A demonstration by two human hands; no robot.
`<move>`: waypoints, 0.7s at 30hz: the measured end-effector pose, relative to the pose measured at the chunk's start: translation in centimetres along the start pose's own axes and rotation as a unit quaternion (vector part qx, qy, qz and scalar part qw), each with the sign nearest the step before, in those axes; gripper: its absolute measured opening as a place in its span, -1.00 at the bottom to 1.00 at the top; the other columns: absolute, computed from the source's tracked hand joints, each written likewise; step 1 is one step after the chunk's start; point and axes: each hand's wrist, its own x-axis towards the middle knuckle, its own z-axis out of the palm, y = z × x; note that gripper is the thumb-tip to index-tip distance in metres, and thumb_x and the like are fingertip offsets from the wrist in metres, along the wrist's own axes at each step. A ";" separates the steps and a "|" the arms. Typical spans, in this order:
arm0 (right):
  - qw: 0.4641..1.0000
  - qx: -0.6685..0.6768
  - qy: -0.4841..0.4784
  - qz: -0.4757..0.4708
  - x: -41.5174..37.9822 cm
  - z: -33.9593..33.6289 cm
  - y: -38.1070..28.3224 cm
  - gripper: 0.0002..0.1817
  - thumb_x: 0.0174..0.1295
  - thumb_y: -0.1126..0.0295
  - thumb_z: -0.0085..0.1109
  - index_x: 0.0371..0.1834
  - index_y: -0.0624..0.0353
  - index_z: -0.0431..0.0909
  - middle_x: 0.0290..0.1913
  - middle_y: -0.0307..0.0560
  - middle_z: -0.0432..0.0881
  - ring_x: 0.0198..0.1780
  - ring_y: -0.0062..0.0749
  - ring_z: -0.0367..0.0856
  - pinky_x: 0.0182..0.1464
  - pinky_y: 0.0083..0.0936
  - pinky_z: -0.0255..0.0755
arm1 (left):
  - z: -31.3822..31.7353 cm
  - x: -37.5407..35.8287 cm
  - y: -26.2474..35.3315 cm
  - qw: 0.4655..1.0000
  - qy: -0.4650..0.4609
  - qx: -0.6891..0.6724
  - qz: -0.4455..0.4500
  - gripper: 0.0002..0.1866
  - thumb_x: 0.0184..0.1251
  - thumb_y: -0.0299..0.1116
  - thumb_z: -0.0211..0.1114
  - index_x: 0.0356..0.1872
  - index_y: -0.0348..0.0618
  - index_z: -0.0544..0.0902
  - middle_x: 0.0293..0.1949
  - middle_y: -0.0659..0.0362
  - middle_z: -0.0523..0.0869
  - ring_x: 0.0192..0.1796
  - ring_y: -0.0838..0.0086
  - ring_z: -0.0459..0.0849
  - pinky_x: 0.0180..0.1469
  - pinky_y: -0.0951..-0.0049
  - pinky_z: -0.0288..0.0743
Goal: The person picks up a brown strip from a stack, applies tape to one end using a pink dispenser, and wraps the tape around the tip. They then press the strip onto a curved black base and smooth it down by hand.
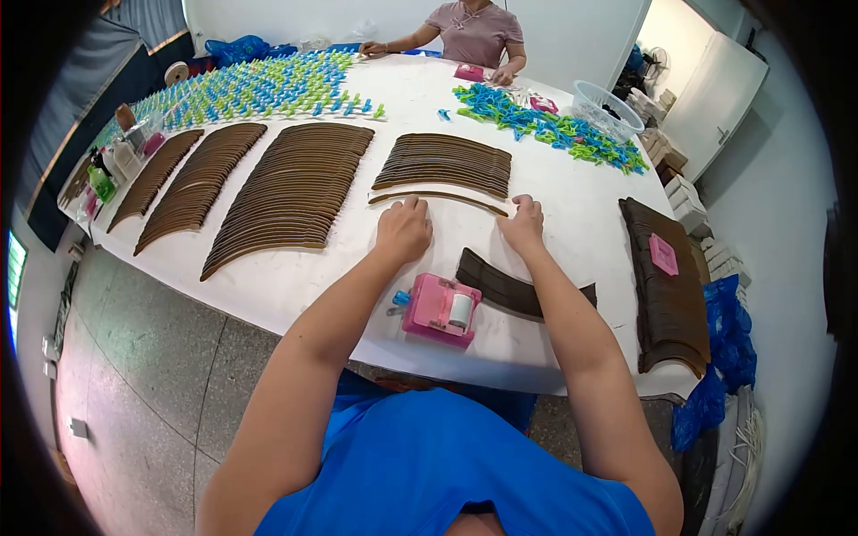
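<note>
Both my hands reach over the white table [349,295]. My left hand [405,230], fingers curled, is at the left part of a thin curved brown strip [447,196]. My right hand [523,223] is at the strip's right end, with its fingers bent together. The strip lies just below a stack of similar brown strips [442,163]. Nearer to me, a dark curved piece [500,288] lies partly under my right forearm. A pink dispenser with a white roll [442,310] stands between my forearms, with a blue clip [401,298] beside it.
Three rows of brown strips [290,183] fan out at left. Green and blue clips [259,89] cover the far left; more [554,125] lie far right by a clear basket [608,109]. A dark stack [661,277] bears a pink box. Another person [474,36] is across the table.
</note>
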 end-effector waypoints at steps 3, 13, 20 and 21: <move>0.995 0.012 -0.074 -0.059 -2.1 -1.0 0.0 -0.56 0.20 0.21 0.40 0.15 -0.02 0.60 0.23 0.10 0.52 0.32 0.15 0.50 0.36 0.06 0.46 | -0.2 0.2 0.1 0.999 -0.029 0.005 -0.018 -0.65 0.47 -0.22 0.25 0.12 -0.21 0.62 0.18 -0.02 0.68 0.12 -0.01 0.72 0.19 0.01 0.60; 0.983 -0.100 -0.105 -0.108 -3.7 -1.5 -1.1 -0.42 0.31 0.04 0.30 0.38 -0.04 0.61 0.17 0.14 0.52 0.25 0.14 0.50 0.36 0.06 0.39 | 0.6 1.2 -0.2 0.999 -0.030 0.023 -0.007 -0.61 0.48 -0.19 0.24 0.16 -0.22 0.58 0.19 -0.05 0.67 0.12 -0.03 0.72 0.20 -0.01 0.59; 0.978 -0.118 -0.159 -0.059 -2.6 -2.4 -2.9 -0.37 0.38 -0.02 0.21 0.48 -0.06 0.54 0.28 0.13 0.48 0.33 0.09 0.44 0.42 0.07 0.32 | 0.7 2.4 -0.5 0.999 -0.029 0.022 0.000 -0.62 0.49 -0.17 0.24 0.16 -0.19 0.56 0.16 -0.02 0.66 0.09 -0.04 0.71 0.18 -0.02 0.57; 0.976 -0.124 -0.168 -0.055 -2.4 -2.4 -3.0 -0.36 0.39 -0.04 0.20 0.50 -0.06 0.52 0.28 0.12 0.48 0.34 0.09 0.45 0.43 0.07 0.31 | 0.6 2.5 -0.4 0.999 -0.032 0.022 -0.003 -0.62 0.49 -0.17 0.24 0.16 -0.19 0.55 0.16 -0.02 0.65 0.09 -0.04 0.71 0.18 -0.02 0.56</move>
